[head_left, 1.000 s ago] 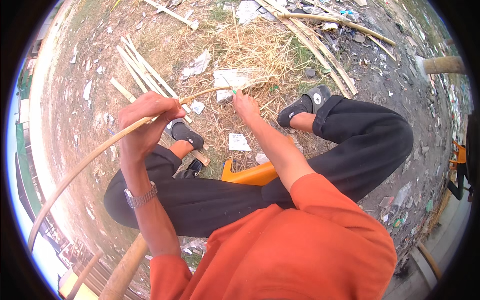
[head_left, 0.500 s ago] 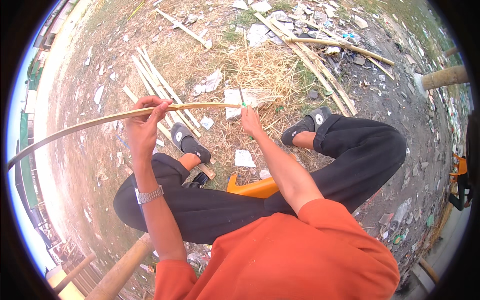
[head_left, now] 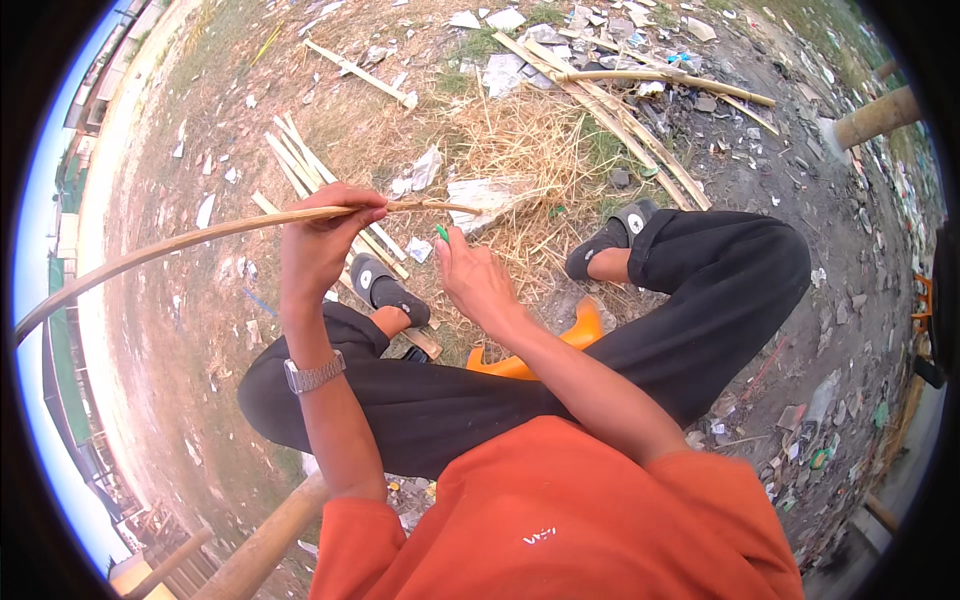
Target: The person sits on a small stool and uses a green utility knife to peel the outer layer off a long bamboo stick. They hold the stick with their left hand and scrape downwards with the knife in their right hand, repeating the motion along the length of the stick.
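Note:
A long, thin bamboo strip (head_left: 200, 235) arches from the far left rim to a point over the straw in front of me. My left hand (head_left: 328, 230) is closed around it near its right-hand end, thumb and fingers pinching it. Just below that end is my right hand (head_left: 475, 282), closed on a small green-handled knife (head_left: 441, 232). Only a bit of green shows above the fingers, and its blade cannot be made out now. The knife and the strip look apart.
Split bamboo strips (head_left: 305, 160) lie beyond my left foot; longer ones (head_left: 615, 115) lie at the far right. Dry straw shavings (head_left: 530, 150) and paper scraps cover the ground. An orange plastic seat (head_left: 540, 350) shows between my legs. Bamboo poles (head_left: 875, 118) stand at the right.
My right hand has moved left and toward me, away from the strip's end, and the knife has turned. My left hand has shifted right, nearer the strip's end.

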Available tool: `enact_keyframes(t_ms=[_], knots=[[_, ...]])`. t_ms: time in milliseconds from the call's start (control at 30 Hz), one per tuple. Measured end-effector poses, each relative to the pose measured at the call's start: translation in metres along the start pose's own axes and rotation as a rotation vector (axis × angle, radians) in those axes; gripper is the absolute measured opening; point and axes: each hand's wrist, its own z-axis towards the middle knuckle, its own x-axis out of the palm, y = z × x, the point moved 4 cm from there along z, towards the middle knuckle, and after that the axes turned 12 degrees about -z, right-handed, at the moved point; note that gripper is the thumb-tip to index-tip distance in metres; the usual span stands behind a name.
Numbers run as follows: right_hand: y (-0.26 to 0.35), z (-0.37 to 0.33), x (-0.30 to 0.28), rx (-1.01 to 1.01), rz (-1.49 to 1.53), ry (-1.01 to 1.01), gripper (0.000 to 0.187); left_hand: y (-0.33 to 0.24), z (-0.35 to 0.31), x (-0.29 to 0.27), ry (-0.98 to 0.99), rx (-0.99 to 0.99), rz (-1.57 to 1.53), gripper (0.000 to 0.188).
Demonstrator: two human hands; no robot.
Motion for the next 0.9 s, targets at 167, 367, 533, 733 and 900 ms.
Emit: enact_keyframes(t_ms=[167,367,533,733,900], knots=[[0.012,-0.004,-0.002,-0.024,-0.018,0.036,0.033,0.007,-0.010,-0.001,-0.054,-0.003,-0.003,0.012],[-0.027,0.019,0.034,0.114,-0.001,0.020,0.034,0.004,-0.002,0.004,-0.085,0.053,0.082,0.008],[0.004,0.013,0.012,0.048,0.117,0.086,0.038,-0.008,0.000,0.011,-0.292,-0.014,0.409,0.020],[-0.051,0.015,0.043,0.213,0.065,0.087,0.039,0.000,0.002,0.001,-0.300,-0.101,0.433,0.030],[-0.020,0.016,0.006,0.117,0.253,-0.031,0.037,0.002,-0.003,-0.001,-0.250,-0.092,0.446,0.031]])
